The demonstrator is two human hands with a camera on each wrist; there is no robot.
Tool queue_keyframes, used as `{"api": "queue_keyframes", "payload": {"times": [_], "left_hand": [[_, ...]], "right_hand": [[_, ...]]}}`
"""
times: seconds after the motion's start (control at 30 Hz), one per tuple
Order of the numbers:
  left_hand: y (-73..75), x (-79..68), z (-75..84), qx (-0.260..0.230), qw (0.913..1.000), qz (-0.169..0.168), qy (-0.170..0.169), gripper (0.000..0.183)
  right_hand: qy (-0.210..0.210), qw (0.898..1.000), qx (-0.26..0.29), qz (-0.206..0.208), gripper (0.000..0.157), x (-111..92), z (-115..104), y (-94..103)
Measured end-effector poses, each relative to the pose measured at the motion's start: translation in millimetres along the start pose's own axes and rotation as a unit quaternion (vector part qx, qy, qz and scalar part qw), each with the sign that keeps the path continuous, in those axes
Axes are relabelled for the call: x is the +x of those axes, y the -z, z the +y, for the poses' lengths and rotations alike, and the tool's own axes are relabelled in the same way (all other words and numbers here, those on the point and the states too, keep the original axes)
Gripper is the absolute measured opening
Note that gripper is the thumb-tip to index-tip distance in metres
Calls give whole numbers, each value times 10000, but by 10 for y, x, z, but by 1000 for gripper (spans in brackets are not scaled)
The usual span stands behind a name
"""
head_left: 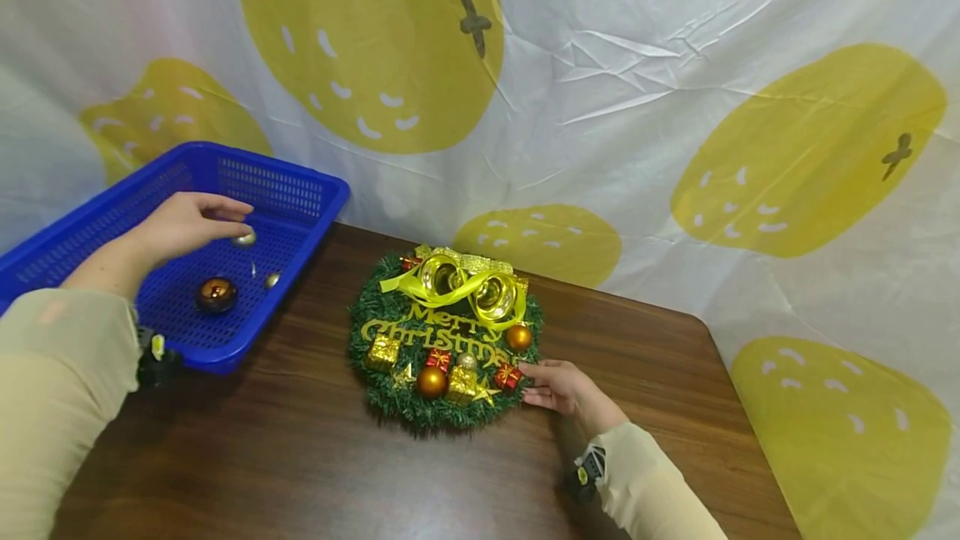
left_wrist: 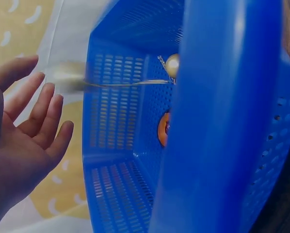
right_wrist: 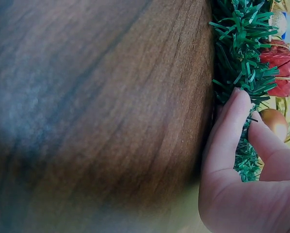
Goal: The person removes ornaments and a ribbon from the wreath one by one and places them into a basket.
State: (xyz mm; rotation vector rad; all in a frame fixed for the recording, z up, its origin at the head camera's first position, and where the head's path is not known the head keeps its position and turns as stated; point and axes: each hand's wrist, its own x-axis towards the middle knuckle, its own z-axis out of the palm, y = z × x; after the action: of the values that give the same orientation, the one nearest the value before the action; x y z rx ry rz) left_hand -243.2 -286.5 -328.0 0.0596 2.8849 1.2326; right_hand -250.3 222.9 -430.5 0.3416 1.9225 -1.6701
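My left hand [head_left: 187, 219] is over the blue basket [head_left: 336, 198], its fingers spread apart in the left wrist view. Just below the fingertips, in mid-air, is a gold ball ornament [head_left: 243, 238]; it is blurred in the left wrist view, with a thin string trailing from it. Inside the basket lie a brown shiny ornament [head_left: 217, 294] and a small gold ball [head_left: 272, 279]. My right hand [head_left: 566, 390] pinches the right edge of a green Christmas wreath [head_left: 442, 415], thumb and fingers around its tinsel [right_wrist: 244, 58], close to a red gift-box ornament [right_wrist: 281, 68].
The wreath rests on a dark wooden table [head_left: 322, 457] and carries two gold bells [head_left: 491, 297], gold lettering, gift boxes and orange balls. Behind the table hangs a white curtain [head_left: 600, 107] with yellow fruit prints.
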Motion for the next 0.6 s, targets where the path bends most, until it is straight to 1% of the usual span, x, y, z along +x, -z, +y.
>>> {"api": "queue_keyframes", "payload": {"times": [0.17,0.33,0.47,0.6], "left_hand": [[-8,-3,63,-136,9999,5,-22,62],[-32,-1,202,-451,9990,-43,-42,65],[-103,18,344,-840,9964,-84,-96,64],[-226,49,493,-1191,9925,-123,-257,61]], "right_hand": [[10,10000,-19,10,22,6,7,9],[-36,10000,-38,80,23,16,8,13],[-45,9999,-42,86,22,17,14,17],[-27,10000,-25,73,22,12,18,31]]}}
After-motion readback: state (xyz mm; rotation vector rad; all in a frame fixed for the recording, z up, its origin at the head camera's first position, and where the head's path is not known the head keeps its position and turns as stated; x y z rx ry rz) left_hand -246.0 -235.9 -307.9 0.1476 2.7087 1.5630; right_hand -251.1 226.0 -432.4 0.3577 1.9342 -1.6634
